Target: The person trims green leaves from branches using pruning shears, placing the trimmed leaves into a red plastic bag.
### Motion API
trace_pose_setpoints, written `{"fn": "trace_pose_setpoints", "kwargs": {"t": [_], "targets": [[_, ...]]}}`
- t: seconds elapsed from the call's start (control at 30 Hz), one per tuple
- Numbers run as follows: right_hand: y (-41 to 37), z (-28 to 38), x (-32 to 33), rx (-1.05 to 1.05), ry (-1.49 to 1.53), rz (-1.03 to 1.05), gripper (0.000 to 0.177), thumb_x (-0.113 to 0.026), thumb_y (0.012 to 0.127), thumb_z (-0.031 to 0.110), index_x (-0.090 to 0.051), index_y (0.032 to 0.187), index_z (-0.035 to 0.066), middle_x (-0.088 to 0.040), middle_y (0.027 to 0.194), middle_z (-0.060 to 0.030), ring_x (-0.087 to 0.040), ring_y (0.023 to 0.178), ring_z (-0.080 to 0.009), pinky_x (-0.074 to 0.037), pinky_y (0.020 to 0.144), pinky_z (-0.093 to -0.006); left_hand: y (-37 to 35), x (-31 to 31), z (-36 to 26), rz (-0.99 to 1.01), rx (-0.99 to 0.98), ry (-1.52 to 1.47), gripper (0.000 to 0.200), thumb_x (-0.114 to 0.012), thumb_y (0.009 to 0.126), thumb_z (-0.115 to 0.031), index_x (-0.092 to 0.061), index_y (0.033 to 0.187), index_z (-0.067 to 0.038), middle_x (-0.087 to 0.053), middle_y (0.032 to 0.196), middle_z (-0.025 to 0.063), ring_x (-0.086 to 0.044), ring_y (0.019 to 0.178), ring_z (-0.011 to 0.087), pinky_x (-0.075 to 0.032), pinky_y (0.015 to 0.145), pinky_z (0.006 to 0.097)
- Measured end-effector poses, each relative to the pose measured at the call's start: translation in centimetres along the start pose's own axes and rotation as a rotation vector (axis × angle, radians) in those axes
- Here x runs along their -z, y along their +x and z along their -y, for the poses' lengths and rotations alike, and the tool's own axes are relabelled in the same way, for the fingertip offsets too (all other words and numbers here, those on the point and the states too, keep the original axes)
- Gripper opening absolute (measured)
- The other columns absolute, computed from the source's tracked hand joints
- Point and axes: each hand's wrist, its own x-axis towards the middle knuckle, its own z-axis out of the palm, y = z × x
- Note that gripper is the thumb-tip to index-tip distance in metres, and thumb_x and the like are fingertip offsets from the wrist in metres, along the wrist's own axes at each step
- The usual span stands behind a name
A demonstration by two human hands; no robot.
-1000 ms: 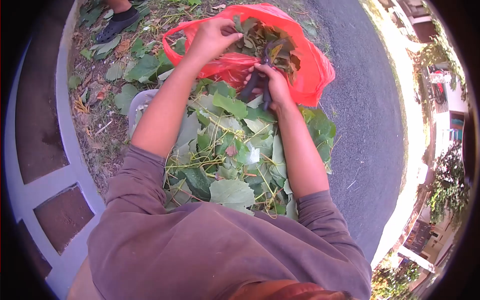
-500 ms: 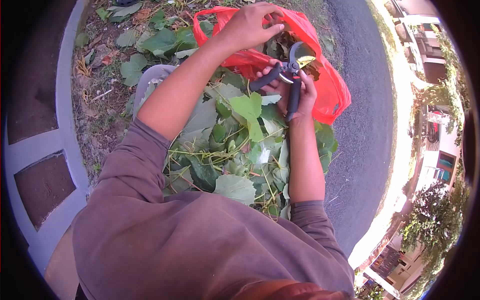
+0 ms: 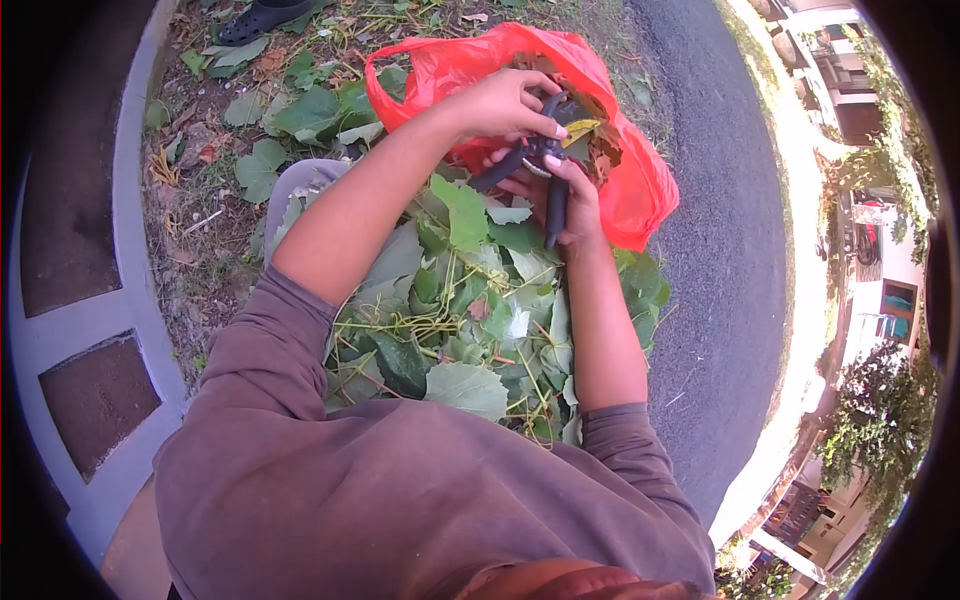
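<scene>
My right hand is wrapped round the spread dark handles of a pair of pruning shears. Fingers and thumb of my left hand close on the head of the shears, partly covering the blades. Both hands are over the mouth of a red plastic bag, which stands open with dry brown leaves and a yellow leaf inside. Below the hands, nearer my body, lies a heap of green leaves and thin vine stems.
Loose leaves litter the soil on the left, by a dark clog. A pale concrete edging runs along the far left. Asphalt road stretches along the right, with houses beyond.
My left hand has come down from above the bag onto the head of the shears. The shears and my right hand have shifted slightly left. More of the clog shows.
</scene>
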Motion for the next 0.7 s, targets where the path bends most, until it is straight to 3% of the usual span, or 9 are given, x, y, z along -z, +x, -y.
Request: {"fn": "trace_pose_setpoints", "kwargs": {"t": [0.1,0.33,0.43,0.7], "targets": [[0.0,-0.1,0.1,-0.021,-0.012,0.078,0.064,-0.057,0.094,0.033,-0.048,0.143,-0.008,-0.066,0.128,-0.0248,-0.064,0.125,-0.0359,-0.047,0.112,-0.0490,0.6,1.0,0.9,0.000,-0.043,-0.098,0.055,-0.080,0.089,-0.010,-0.057,0.138,-0.001,-0.075,0.101,0.0106,-0.071,0.091,0.0150,-0.057,0.074,0.0293],[0.0,-0.5,0.0,-0.069,-0.079,0.096,0.062,-0.058,0.094,0.034,-0.051,0.141,-0.006,-0.067,0.125,-0.0216,-0.066,0.121,-0.0324,-0.049,0.110,-0.0476,0.2,1.3,0.6,0.093,-0.129,-0.059,0.058,-0.082,0.086,-0.012,-0.058,0.138,-0.001,-0.073,0.101,0.0074,-0.069,0.095,0.0148,-0.055,0.086,0.0314],[0.1,-0.7,0.0,-0.070,-0.094,0.053,0.061,-0.060,0.094,0.036,-0.053,0.139,-0.005,-0.068,0.123,-0.0201,-0.067,0.118,-0.0302,-0.050,0.108,-0.0457,-0.1,1.6,0.4,0.146,-0.049,0.058,0.056,-0.084,0.084,-0.012,-0.061,0.134,-0.002,-0.071,0.099,0.0046,-0.068,0.095,0.0133,-0.055,0.087,0.0299],[0.2,-0.7,0.0,-0.128,-0.090,0.112,0.058,-0.061,0.096,0.033,-0.054,0.138,-0.005,-0.070,0.119,-0.0199,-0.068,0.116,-0.0308,-0.050,0.108,-0.0450,0.2,2.7,0.7,0.226,0.092,-0.066,0.043,-0.082,0.085,-0.008,-0.068,0.125,-0.001,-0.072,0.098,0.0045,-0.069,0.092,0.0124,-0.055,0.088,0.0292]]}}
